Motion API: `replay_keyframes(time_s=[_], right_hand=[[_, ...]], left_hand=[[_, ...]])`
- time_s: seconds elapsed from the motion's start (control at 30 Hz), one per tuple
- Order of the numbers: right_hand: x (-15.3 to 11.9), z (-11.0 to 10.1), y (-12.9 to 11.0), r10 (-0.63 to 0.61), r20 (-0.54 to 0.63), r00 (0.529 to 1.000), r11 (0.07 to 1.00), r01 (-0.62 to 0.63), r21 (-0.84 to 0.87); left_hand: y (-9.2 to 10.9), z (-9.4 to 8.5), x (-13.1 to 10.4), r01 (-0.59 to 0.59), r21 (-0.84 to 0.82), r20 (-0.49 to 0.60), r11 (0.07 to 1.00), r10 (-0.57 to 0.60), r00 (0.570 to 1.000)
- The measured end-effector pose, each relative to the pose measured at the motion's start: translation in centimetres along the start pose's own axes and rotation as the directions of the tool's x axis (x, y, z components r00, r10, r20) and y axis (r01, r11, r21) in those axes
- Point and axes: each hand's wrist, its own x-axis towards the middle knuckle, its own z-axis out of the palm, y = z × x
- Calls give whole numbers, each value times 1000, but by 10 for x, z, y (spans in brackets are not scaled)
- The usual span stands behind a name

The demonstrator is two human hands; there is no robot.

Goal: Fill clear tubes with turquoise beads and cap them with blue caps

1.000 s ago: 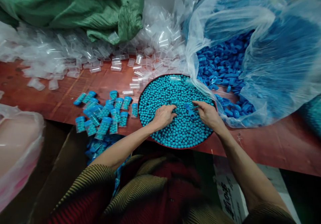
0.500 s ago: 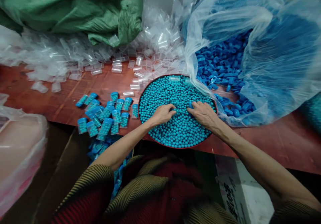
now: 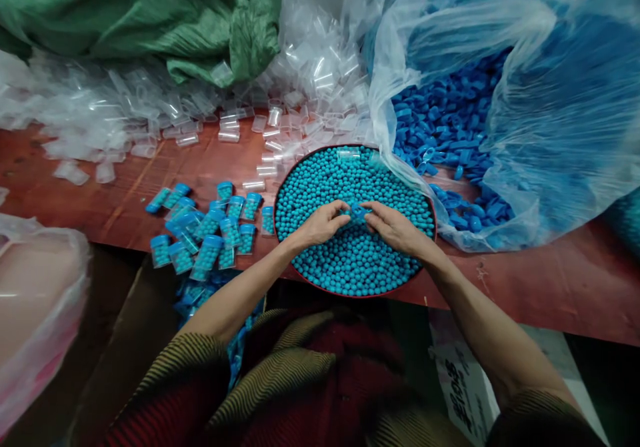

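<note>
A round red-rimmed tray (image 3: pixel 350 280) full of small turquoise balls lies at the table's front edge. Over its middle, my left hand (image 3: pixel 326 223) pinches a small clear container (image 3: pixel 352 215) with balls in it, partly hidden by the fingers. From the right, my right hand (image 3: pixel 390 225) holds a blue cap (image 3: pixel 361 211) against the container's end. Left of the tray lie several filled, blue-capped containers (image 3: pixel 207 257). Empty clear containers (image 3: pixel 320 73) are heaped behind the tray.
A plastic bag (image 3: pixel 560 100) of blue caps (image 3: pixel 450 120) stands at the back right. Green cloth (image 3: pixel 150 20) covers the back left. More filled containers hang below the table edge (image 3: pixel 125 243). A lined box (image 3: pixel 40 300) stands at the lower left.
My right hand has moved left with the blue cap, and the cap now meets the container at my left hand. The view has shifted slightly.
</note>
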Motion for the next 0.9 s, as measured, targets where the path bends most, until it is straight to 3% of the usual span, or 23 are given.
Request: replay_keyframes(time_s=[0.13, 0.3, 0.4, 0.53, 0.73, 0.9], right_hand=[[-1, -7, 4, 61, 157, 986, 977, -92, 194], [-5, -9, -6, 181, 159, 971, 860, -234, 453], [-5, -6, -13, 179, 209, 961, 860, -256, 442], [-7, -10, -6, 193, 324, 926, 885, -307, 349], [-10, -5, -7, 173, 254, 952, 782, -289, 552], [-8, 5, -12, 155, 346, 925, 722, -345, 600]], left_hand=[[-4, -3, -4, 25, -60, -21, 998, -27, 999], [-8, -4, -7, -119, 25, -62, 993, 120, 991], [-7, -2, -9, -219, 120, -74, 968, 229, 971], [-7, -6, -14, -234, 176, -60, 956, 248, 967], [-8, -1, -16, -214, 87, -75, 973, 221, 973], [-8, 10, -24, -174, -26, -45, 984, 172, 984]])
